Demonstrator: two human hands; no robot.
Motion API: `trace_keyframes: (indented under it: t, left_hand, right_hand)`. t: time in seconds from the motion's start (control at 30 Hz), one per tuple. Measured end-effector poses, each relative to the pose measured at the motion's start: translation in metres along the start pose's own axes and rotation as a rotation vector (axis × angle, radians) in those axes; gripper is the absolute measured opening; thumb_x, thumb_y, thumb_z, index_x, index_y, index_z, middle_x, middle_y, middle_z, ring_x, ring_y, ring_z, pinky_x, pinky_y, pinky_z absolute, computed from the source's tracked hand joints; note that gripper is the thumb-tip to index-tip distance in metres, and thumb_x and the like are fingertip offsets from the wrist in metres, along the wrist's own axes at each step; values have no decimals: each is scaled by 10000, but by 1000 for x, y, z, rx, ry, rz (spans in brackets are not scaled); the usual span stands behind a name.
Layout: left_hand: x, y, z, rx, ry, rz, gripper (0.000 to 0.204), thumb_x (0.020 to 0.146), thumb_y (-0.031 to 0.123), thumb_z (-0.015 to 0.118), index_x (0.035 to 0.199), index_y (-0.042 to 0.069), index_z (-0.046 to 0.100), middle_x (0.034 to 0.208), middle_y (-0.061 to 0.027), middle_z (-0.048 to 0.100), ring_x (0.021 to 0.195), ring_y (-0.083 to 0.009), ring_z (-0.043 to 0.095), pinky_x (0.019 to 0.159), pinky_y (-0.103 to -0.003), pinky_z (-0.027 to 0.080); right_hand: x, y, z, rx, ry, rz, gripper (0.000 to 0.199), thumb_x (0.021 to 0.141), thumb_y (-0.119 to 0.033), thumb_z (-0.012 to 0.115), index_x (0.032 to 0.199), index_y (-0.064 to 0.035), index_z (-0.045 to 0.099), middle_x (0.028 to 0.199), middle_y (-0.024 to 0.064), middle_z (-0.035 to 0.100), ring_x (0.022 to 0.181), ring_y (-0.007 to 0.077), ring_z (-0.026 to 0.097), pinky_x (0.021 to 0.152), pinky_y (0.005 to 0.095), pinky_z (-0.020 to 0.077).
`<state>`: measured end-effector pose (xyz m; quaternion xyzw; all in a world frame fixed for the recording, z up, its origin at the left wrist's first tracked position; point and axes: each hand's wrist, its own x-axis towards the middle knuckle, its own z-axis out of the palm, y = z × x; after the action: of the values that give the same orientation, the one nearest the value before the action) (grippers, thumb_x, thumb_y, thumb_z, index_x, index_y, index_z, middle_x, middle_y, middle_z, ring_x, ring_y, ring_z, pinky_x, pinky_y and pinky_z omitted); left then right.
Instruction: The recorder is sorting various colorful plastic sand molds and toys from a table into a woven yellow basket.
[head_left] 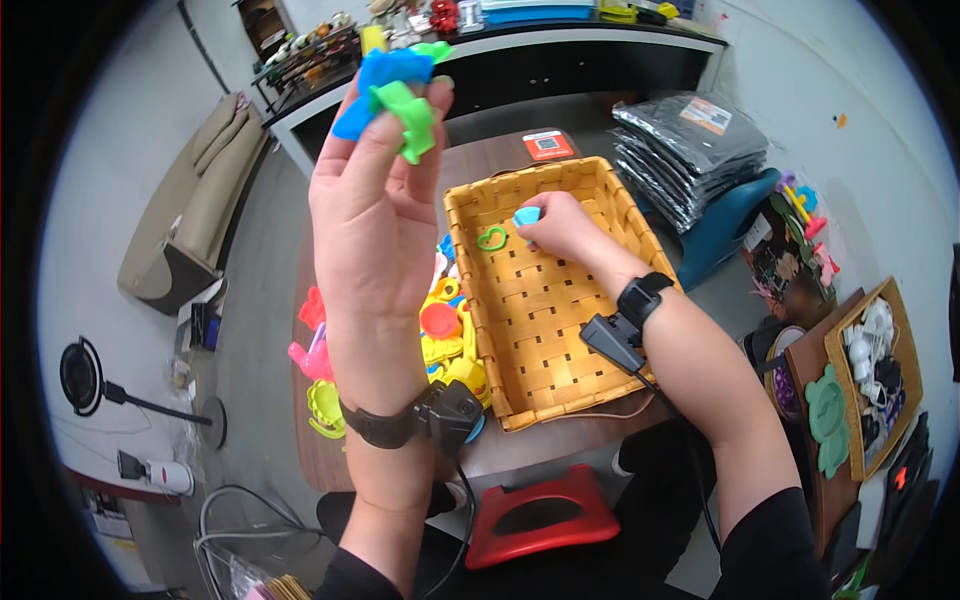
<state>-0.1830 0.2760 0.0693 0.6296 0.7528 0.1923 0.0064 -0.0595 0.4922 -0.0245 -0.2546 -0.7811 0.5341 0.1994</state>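
Note:
Raised high on the left, my left hand [375, 225] is closed on a bundle of small plastic toy pieces, a blue one [395, 68] and a bright green one [412, 122]. Their exact shapes are hard to make out. Over the far end of a woven basket [540, 345], my right hand [568, 228] pinches a small light-blue piece [526, 215]. Just left of it, a green heart-shaped outline cutter [491, 238] lies on the basket floor. Black straps with small devices circle both wrists.
Colourful plastic toys, including a yellow piece [465, 375] and a red cup-like one [440, 321], crowd the brown table [500, 455] left of the basket. A red stool [545, 515] stands at the near edge. Bagged packages [690, 150] are stacked on a blue chair [730, 240].

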Motion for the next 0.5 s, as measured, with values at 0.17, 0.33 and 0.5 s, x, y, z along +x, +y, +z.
trace_keyframes:
  t: [0.17,0.33,0.5]
  left_hand:
    - [49,50,22,-19,-23,107,390,795,-22,779,1184,11,791,1058,-102,808,955,-211,744,883,-356,595]
    - [74,87,33,-47,-45,106,391,799,-14,780,1190,13,788,1064,-103,806,962,-212,742,887,-357,593]
    - [91,104,36,-89,-61,102,393,803,-7,781,1196,15,785,1071,-103,804,969,-212,740,892,-358,591]
  right_hand:
    - [25,44,-12,-292,136,18,484,876,-102,840,1313,73,730,1096,200,815,890,245,818,814,352,645]
    - [20,55,-30,-290,53,-83,634,861,-125,851,1445,46,672,1349,285,743,1291,375,714,1092,401,567]
    - [22,68,-31,-277,98,-110,576,893,-152,818,1429,11,688,1352,262,748,1278,360,725,1079,414,576]
